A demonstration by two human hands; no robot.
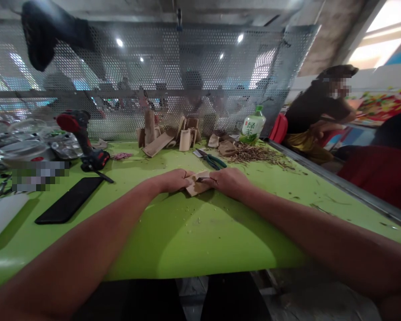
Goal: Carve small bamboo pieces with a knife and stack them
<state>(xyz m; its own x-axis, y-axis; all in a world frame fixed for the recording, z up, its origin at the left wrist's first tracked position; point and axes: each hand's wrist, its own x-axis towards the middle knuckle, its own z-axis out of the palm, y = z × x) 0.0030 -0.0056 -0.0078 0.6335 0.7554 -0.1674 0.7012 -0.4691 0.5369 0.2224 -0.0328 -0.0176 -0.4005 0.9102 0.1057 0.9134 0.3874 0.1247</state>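
Note:
A small flat piece of pale wood [196,190] rests low over the green table in front of me. My left hand [175,180] is closed on its left side, with the thumb on top. My right hand [233,182] is closed round a small dark-tipped carving tool [203,179], whose tip points left onto the wood. Most of the tool's handle is hidden in the fingers. Just beyond my right hand lie pliers [215,160] with green handles. Small pale chips are scattered on the table nearer to me.
A cordless drill [83,138] stands at left, near a black flat case [69,200]. Wood offcuts [185,139], a green-capped bottle [253,127] and a heap of shavings [257,154] lie along the back by a perforated metal screen [167,58]. A seated person [310,107] is at right.

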